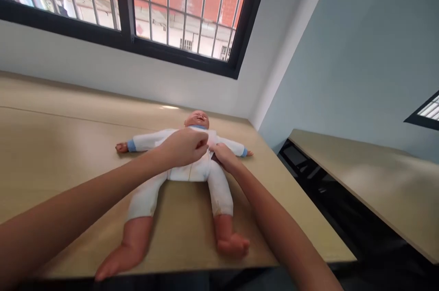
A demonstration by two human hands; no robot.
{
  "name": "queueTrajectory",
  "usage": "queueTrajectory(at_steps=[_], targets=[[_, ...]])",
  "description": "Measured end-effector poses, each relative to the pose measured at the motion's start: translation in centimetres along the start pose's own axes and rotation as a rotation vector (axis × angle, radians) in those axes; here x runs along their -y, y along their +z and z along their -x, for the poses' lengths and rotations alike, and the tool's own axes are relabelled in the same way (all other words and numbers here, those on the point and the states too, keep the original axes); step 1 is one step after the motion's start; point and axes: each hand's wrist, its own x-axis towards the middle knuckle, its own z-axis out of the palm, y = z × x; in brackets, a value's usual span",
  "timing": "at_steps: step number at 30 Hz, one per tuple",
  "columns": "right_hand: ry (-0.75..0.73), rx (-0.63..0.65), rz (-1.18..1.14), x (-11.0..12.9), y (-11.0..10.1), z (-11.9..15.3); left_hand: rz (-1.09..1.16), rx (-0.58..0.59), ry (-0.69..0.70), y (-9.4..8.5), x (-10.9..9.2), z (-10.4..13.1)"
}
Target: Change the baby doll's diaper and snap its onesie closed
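A baby doll (188, 174) lies on its back on the wooden-topped table (78, 163), dressed in a white top and white trousers with blue cuffs and a blue collar. Its arms are spread wide, and its bare feet point toward me. Over the doll's chest is my left hand (185, 147), its fingers curled closed; what they hold is hidden. My right hand (224, 156) is at the side of the doll's torso, on the right, pinching the edge of the white top. The two hands are close together but apart, and they cover much of the chest.
The table's front edge runs just below the doll's feet, and its right edge slopes down past my right forearm. A second table (363, 176) stands to the right across a dark gap. Behind are a wall and a barred window (185, 12).
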Motion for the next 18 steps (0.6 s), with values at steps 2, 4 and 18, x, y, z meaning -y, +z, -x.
queueTrajectory(at_steps=[2,4,18], targets=[[0.047,0.007,-0.065,-0.6,0.2,0.0,-0.046,0.079,-0.027,2.1,-0.7,-1.2],[0.082,0.003,-0.105,-1.1,0.0,-0.1,-0.044,0.111,-0.076,3.7,-0.4,-1.8],[-0.131,-0.062,0.732,-3.0,-6.9,-0.8,0.091,-0.029,-0.047,5.7,1.5,-0.9]])
